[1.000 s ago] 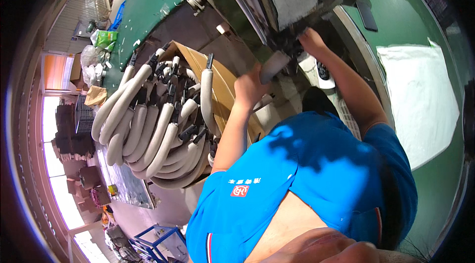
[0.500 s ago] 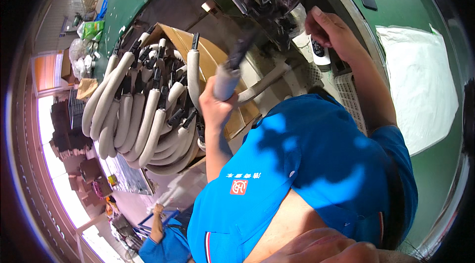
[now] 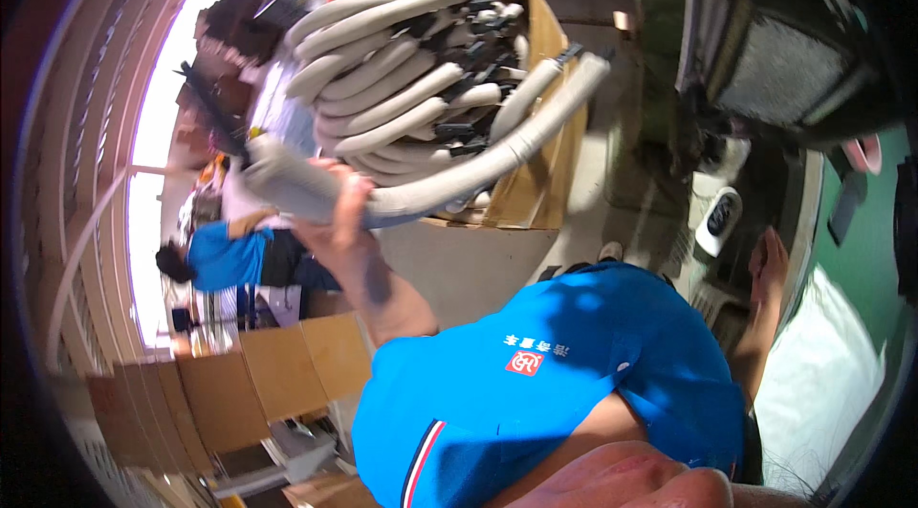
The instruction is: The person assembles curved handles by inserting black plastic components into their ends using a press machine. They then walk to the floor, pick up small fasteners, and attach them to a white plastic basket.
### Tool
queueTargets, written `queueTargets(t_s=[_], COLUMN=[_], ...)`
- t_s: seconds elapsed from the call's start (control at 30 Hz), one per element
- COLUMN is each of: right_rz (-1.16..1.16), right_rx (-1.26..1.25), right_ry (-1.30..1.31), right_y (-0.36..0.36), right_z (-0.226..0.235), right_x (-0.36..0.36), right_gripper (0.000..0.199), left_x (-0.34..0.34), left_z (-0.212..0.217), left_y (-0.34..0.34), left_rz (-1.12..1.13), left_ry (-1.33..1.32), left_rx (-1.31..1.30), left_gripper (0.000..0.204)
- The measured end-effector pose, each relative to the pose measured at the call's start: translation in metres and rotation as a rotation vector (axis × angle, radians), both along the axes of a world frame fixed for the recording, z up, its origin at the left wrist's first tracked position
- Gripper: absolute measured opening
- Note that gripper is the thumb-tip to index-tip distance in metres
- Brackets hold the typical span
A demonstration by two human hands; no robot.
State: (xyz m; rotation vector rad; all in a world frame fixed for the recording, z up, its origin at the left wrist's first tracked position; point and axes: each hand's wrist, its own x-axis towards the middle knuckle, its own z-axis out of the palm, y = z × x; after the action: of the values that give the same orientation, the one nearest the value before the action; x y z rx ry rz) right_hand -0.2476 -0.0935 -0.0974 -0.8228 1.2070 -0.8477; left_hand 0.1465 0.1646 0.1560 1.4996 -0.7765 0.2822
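Grey padded tube (image 3: 488, 168) is clasped near 1 end by the left hand (image 3: 342, 216), crossing before a carton (image 3: 550, 168) of similar tubes (image 3: 411, 116). The right hand (image 3: 768, 264) hangs loose, seemingly empty. With only 1 hand gripping off-centre, the far end could swing and snag the pile.

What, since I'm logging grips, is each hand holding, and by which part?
The left hand holds a curved grey tube around its thick body, nearer the end with the longer black tip. The right hand appears empty.
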Motion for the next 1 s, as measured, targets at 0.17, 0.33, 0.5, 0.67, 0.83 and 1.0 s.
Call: queueTargets(t_s=[0.17,0.33,0.5,0.67,0.83,1.0], right_rz=[0.127,0.138,0.107,0.052,0.007,-0.132], right_rx=[-0.112,-0.181,-0.126,-0.114,-0.051,0.018], right_ry=[-0.089,-0.078,-0.097,-0.088,-0.001,0.038], right_y=[-0.009,-0.014,-0.007,0.002,0.013,0.007], right_z=[0.003,0.011,0.008,0.003,0.004,0.0], right_x=[0.024,0.03,0.025,0.011,0.003,0.016], right_gripper=[0.025,0.027,0.025,0.024,0.025,0.025], left_x=[-0.002,0.082,0.173,0.251,0.253,0.232], left_z=[0.086,0.101,0.094,0.013,-0.027,-0.02], left_y=[0.054,0.044,-0.044,-0.077,-0.083,-0.09], left_rz=[0.074,0.22,0.741,0.754,0.72,0.7], left_ry=[-0.505,-1.049,-1.456,-1.167,-0.743,-0.826], left_rx=[-0.338,-0.036,0.682,1.084,1.075,1.102], left_gripper=[0.026,0.027,0.021,0.025,0.046,0.06])
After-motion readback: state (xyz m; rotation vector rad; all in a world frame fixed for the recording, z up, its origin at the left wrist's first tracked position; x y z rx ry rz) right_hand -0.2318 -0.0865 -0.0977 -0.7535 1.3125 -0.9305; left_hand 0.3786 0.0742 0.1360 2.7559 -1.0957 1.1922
